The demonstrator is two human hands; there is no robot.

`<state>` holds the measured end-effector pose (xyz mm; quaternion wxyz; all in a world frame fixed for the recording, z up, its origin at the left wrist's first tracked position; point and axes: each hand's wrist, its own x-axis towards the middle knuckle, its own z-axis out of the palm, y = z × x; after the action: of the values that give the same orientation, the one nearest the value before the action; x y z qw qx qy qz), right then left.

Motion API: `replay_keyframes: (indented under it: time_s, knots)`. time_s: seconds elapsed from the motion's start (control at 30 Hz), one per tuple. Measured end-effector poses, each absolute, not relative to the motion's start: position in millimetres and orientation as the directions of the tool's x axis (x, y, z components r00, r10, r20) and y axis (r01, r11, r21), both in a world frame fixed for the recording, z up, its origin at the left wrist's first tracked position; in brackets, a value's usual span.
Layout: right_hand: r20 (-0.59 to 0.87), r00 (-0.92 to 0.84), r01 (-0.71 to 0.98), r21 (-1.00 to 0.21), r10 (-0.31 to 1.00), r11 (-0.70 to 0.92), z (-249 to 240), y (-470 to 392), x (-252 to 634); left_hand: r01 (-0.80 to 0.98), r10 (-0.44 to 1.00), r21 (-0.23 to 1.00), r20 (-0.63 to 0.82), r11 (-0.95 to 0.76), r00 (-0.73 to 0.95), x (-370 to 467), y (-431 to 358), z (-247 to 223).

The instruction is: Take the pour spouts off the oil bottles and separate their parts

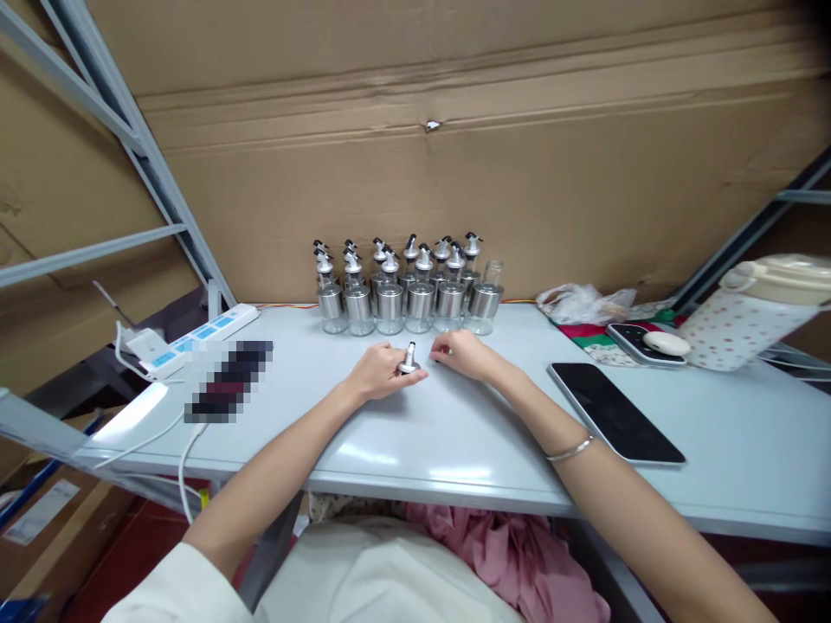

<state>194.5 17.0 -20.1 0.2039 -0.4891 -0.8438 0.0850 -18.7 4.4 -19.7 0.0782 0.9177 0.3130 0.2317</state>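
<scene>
Left fingers [389, 362]: closed on a pour spout [408, 365], silver base, dark upright tip, held just above the counter [273, 441], around mid-width. Thumb points right, under the spout base.

Right fingers [441, 353]: curled in, just right of the spout and apart from it. Can't tell if anything is pinched in them. Bracelet [571, 450] on the right forearm.

Just beyond both hands: glass bottles [390, 303] with metal sleeves, upright, grouped along the counter's back edge near the middle. Silver spouts with black tips sit on them; the rightmost bottle [484, 303] has a bare open neck.

Left end: power strip [224, 322] angled at the back-left corner, charger [144, 344] at its near end, white cable [187, 472] over the front edge. Pixelated patch beside the strip, content can't be told.

Right side: black-screened tablet [614, 411] flat near the front edge. Behind it, a smaller flat device [624, 339] with a white oval object [666, 343] on top, spotted jug [740, 324] to the right. Clear plastic bag [577, 305] and red-green cloth [588, 330] near the back edge.

Cardboard [415, 186] stands behind the counter.
</scene>
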Motion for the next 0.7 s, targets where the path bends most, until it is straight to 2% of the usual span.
replay_keyframes:
  time_s: [0.1, 0.2, 0.27, 0.5, 0.7]
  knots:
    - [0.306, -0.383, 0.724, -0.487, 0.872, 0.489, -11.4, 10.6, 189.1, 0.553, 0.607, 0.253, 0.362, -0.794, 0.707, -17.3, 4.6, -20.7]
    - [0.330, -0.380, 0.506, -0.708, 0.864, 0.493, -3.3, 2.3, 177.9, 0.554, 0.604, 0.241, 0.356, -0.797, 0.713, -15.4, 4.5, -22.0]
    - [0.324, -0.426, 0.405, -0.767, 0.845, 0.498, -0.7, -2.5, 170.2, 0.550, 0.600, 0.239, 0.350, -0.800, 0.720, -14.5, 4.1, -22.3]
    - [0.256, -0.510, 0.311, -0.835, 0.821, 0.454, 2.1, -9.4, 163.4, 0.574, 0.616, 0.224, 0.322, -0.788, 0.719, -12.3, 1.4, -21.5]
    - [0.204, -0.494, 0.548, -0.682, 0.845, 0.485, 10.4, -12.7, 168.1, 0.601, 0.646, 0.239, 0.329, -0.763, 0.689, -6.1, 0.0, -27.6]
